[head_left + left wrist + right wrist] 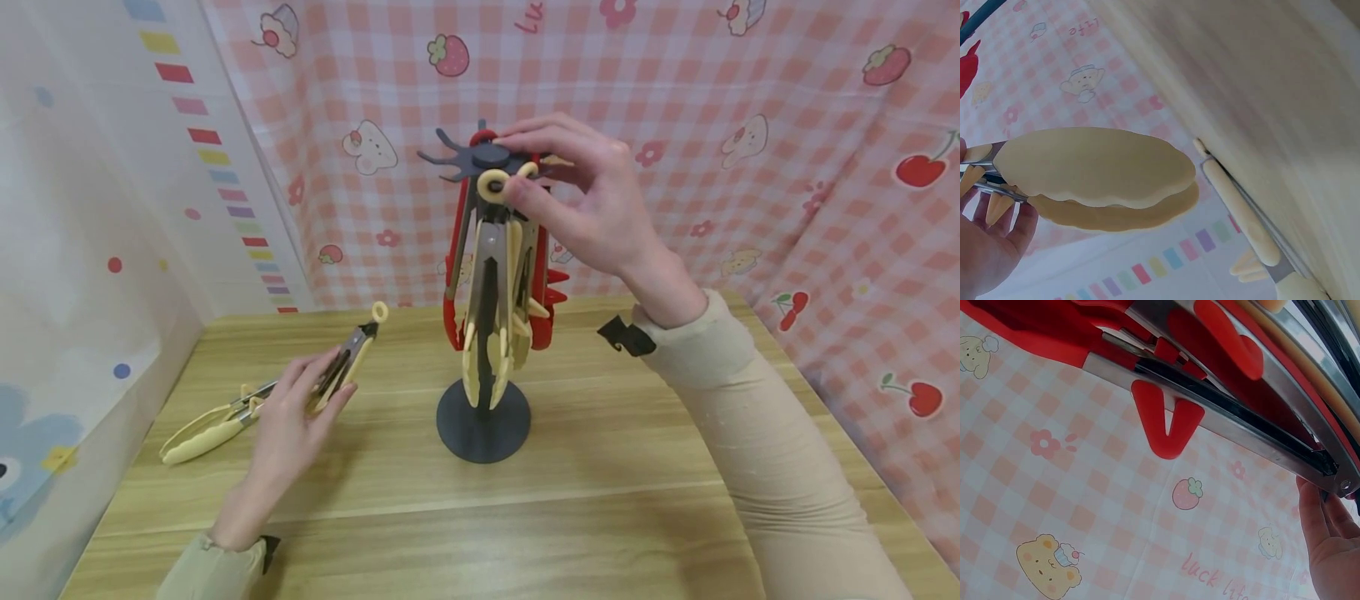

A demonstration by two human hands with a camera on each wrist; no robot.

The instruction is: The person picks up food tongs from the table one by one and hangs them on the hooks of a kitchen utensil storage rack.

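My left hand (288, 421) grips a pair of cream-tipped tongs (347, 354) by the handle, its ring pointing up and away. In the left wrist view the scalloped heads of these tongs (1094, 165) lie nearly together. Another pair of cream tongs (202, 446) lies on the table, partly hidden behind the hand. A dark hook stand (442, 157) carries cream tongs (492, 250) and red tongs (453, 300) by their rings. Thumb and fingers of my right hand (592, 187) hold the stand's top, the thumb against a cream ring. Red tongs (1222, 406) hang before that hand in the right wrist view.
The stand's round base (468, 442) rests on the wooden table (600, 517). Bare hooks point left from its top. A pink checked curtain (652, 92) hangs behind and at the right; a white patterned cloth (82, 208) covers the left side.
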